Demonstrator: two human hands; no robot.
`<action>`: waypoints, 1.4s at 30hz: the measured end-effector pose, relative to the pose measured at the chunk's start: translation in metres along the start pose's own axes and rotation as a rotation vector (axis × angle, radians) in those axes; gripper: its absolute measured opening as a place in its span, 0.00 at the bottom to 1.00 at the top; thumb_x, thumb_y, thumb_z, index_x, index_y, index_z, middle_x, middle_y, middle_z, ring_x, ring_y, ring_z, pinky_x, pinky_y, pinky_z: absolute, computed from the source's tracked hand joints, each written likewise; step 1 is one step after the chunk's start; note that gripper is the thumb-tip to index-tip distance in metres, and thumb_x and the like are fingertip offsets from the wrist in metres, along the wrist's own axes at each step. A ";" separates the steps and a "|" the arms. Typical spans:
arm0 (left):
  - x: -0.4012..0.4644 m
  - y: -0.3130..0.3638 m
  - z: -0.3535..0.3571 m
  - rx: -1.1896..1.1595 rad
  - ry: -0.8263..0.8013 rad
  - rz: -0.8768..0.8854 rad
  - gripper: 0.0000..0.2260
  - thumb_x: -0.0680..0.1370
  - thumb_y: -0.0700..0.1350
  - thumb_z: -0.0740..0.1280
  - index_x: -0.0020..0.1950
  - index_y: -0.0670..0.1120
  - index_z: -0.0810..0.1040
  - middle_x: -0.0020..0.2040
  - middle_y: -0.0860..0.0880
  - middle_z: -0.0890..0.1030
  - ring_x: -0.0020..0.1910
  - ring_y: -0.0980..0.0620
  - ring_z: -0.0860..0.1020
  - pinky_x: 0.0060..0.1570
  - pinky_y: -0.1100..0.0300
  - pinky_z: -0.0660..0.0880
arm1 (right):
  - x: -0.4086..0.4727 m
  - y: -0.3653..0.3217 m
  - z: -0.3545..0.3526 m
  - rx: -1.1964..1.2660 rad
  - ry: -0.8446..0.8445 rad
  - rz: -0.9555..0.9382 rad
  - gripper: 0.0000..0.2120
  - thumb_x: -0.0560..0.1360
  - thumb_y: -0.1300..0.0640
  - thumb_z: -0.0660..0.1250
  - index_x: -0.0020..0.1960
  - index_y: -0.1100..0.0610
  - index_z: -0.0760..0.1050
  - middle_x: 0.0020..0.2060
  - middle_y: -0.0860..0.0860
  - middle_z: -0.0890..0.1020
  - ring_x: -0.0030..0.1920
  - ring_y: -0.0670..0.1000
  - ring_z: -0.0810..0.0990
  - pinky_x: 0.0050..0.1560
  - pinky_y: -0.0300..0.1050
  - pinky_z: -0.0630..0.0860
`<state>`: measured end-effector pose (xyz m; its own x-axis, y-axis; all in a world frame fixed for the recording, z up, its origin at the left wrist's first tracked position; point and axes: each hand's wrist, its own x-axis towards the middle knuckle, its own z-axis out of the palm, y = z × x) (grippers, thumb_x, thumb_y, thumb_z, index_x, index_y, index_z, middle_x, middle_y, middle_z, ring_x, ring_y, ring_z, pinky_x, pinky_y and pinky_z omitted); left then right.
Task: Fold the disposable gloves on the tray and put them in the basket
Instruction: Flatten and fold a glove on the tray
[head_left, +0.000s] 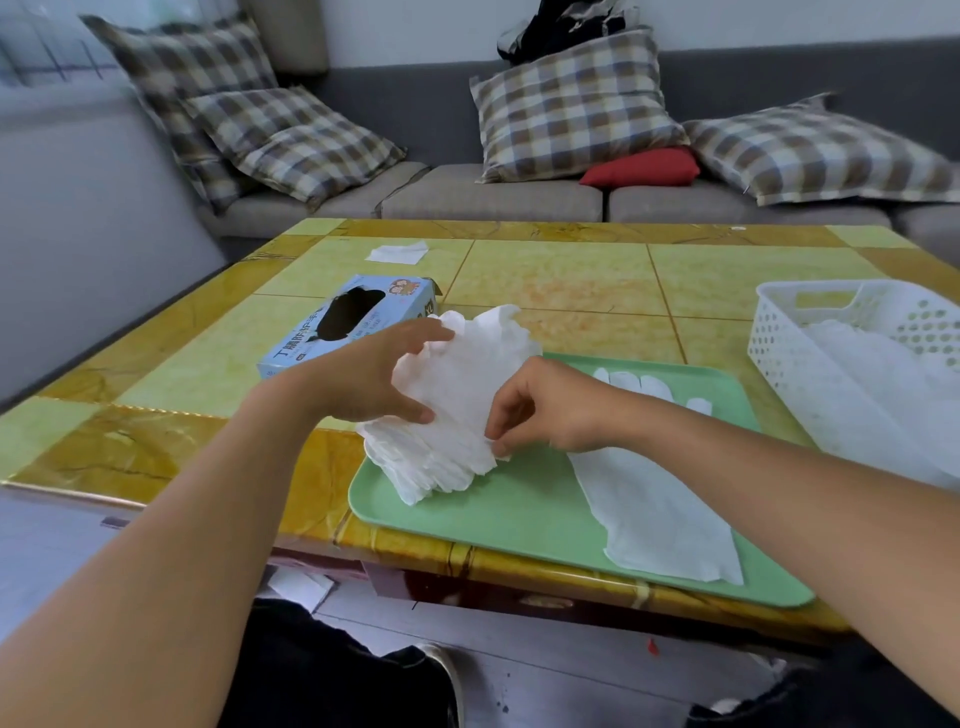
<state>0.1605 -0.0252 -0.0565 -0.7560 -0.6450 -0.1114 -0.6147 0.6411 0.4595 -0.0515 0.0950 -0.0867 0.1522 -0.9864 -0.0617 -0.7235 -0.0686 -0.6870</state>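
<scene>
Both hands worked the glove stack (447, 410) over the tray (519, 519): left hand (363, 379) gripped it, right hand (545, 410) pinched one corner. Peeling one glove came next, folding after; basket (779, 353) sat beyond the right hand.

A home living room, grey corner sofa (519, 200) with plaid cushions (571, 104) and a red pillow (641, 167), dark clothing (566, 26) heaped on its back, low yellow tile-patterned bench (571, 280) before it, grey tiled floor (545, 670)

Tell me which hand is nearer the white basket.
Right. The right hand pinches the glove stack over the tray, on the side toward the white basket; the left hand holds the stack's far side.
</scene>
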 end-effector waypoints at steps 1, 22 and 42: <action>0.000 0.000 0.001 0.004 0.005 0.004 0.39 0.72 0.49 0.79 0.76 0.65 0.62 0.76 0.66 0.61 0.72 0.60 0.64 0.71 0.53 0.66 | -0.004 0.001 -0.004 -0.002 -0.029 0.011 0.06 0.70 0.62 0.79 0.45 0.55 0.86 0.37 0.43 0.86 0.42 0.44 0.85 0.51 0.41 0.81; -0.006 0.045 -0.018 0.076 0.068 -0.063 0.40 0.69 0.50 0.78 0.77 0.60 0.63 0.79 0.57 0.59 0.76 0.51 0.61 0.65 0.53 0.67 | -0.095 -0.014 -0.105 1.252 0.123 -0.070 0.15 0.68 0.57 0.59 0.32 0.56 0.83 0.57 0.57 0.79 0.55 0.55 0.79 0.64 0.50 0.71; 0.014 0.190 0.021 -1.172 0.238 0.161 0.04 0.74 0.38 0.75 0.46 0.44 0.82 0.41 0.45 0.86 0.38 0.49 0.84 0.34 0.60 0.80 | -0.132 -0.009 -0.110 0.907 0.384 0.087 0.19 0.71 0.58 0.73 0.61 0.60 0.82 0.57 0.58 0.85 0.54 0.55 0.84 0.56 0.49 0.82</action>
<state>0.0279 0.0961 0.0113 -0.6689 -0.7320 0.1294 0.1537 0.0340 0.9875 -0.1388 0.2091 0.0077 -0.2221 -0.9750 -0.0091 0.0926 -0.0118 -0.9956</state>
